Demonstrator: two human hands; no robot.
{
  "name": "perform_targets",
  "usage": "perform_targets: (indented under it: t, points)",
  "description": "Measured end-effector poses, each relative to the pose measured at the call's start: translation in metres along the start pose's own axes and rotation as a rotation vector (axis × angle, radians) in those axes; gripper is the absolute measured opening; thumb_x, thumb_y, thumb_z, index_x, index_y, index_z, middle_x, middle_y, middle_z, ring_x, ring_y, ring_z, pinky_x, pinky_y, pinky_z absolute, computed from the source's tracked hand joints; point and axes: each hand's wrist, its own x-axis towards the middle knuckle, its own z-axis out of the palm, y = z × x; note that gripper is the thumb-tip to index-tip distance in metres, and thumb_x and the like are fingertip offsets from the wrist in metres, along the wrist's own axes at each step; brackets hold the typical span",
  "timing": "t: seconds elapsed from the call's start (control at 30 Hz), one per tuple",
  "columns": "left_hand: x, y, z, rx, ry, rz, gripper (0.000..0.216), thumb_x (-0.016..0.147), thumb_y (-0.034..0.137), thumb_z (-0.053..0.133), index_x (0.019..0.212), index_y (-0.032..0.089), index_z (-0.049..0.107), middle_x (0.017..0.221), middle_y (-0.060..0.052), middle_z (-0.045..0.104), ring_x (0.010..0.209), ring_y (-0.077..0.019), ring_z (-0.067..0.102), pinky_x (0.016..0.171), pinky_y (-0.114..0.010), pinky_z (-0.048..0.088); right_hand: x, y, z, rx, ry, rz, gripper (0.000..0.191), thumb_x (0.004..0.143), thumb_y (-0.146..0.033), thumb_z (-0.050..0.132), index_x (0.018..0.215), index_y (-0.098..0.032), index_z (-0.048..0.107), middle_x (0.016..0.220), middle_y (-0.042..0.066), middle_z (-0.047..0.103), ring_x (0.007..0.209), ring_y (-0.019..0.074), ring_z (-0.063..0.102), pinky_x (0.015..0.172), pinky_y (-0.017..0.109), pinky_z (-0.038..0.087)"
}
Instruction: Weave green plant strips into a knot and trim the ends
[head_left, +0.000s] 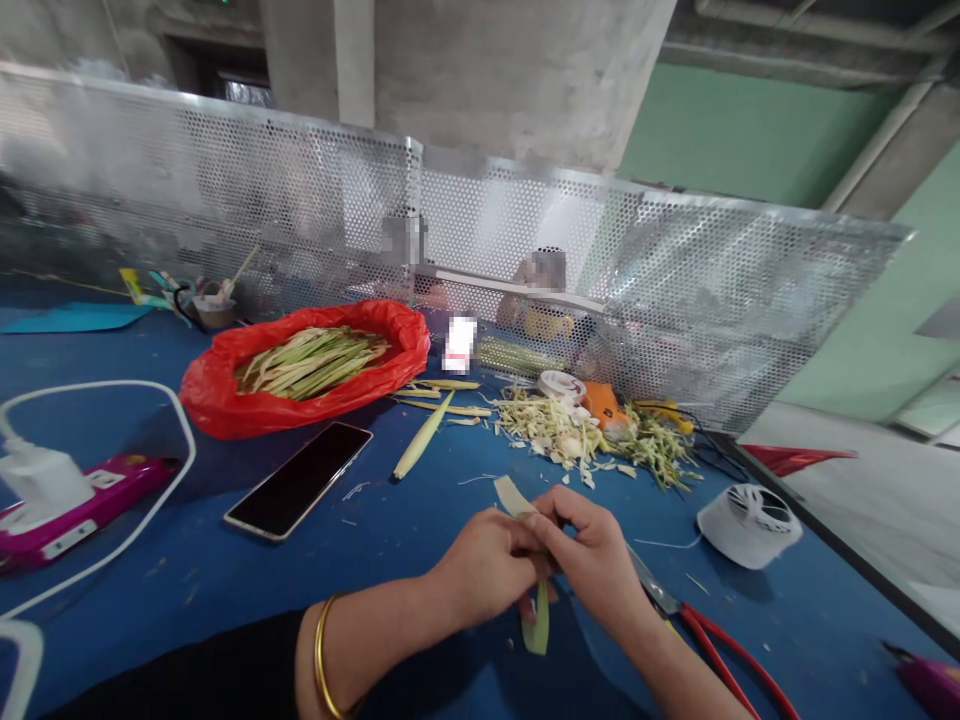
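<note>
My left hand (487,565) and my right hand (592,555) meet low in the middle of the view, both pinched on a pale green leaf strip (537,625). One end of the strip sticks up behind my fingers and the other hangs below them. Red-handled scissors (701,630) lie on the blue table (375,580) under my right wrist. A gold bangle (322,660) circles my left forearm.
A red bag (225,400) with several green strips sits at back left, a black phone (300,478) beside it. Loose stalks (424,435) and a scrap pile (585,430) lie ahead. A white fan (750,522) is right, a pink power strip (82,500) left. A perforated metal screen (675,300) backs the table, people behind it.
</note>
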Motion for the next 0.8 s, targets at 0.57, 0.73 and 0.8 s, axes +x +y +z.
perform_targets:
  t: [0.57, 0.73, 0.8]
  points:
    - [0.006, 0.018, -0.022, -0.559, 0.202, -0.063, 0.035, 0.072, 0.023, 0.069, 0.105, 0.013, 0.065, 0.096, -0.011, 0.072, 0.064, -0.0122, 0.067, 0.049, -0.018, 0.043, 0.006, 0.011, -0.018, -0.085, 0.215, 0.104, 0.037, 0.088, -0.048, 0.050, 0.075, -0.020, 0.068, 0.071, 0.004, 0.067, 0.071, 0.0210, 0.061, 0.065, 0.029, 0.043]
    - [0.009, 0.005, -0.013, -0.441, 0.134, -0.028, 0.036, 0.074, 0.018, 0.064, 0.110, 0.013, 0.066, 0.097, -0.010, 0.072, 0.066, -0.0128, 0.068, 0.053, -0.019, 0.046, 0.009, 0.013, -0.006, 0.340, 0.101, 0.286, 0.031, 0.080, -0.046, 0.062, 0.070, -0.017, 0.067, 0.068, 0.002, 0.065, 0.069, 0.0186, 0.059, 0.068, 0.029, 0.045]
    - [0.011, 0.000, -0.011, -0.403, 0.121, 0.008, 0.039, 0.074, 0.019, 0.064, 0.113, 0.014, 0.065, 0.099, -0.009, 0.072, 0.067, -0.0125, 0.068, 0.054, -0.019, 0.046, 0.009, 0.013, -0.004, 0.409, 0.155, 0.318, 0.028, 0.076, -0.044, 0.067, 0.068, -0.017, 0.068, 0.069, 0.003, 0.066, 0.069, 0.0180, 0.058, 0.068, 0.029, 0.045]
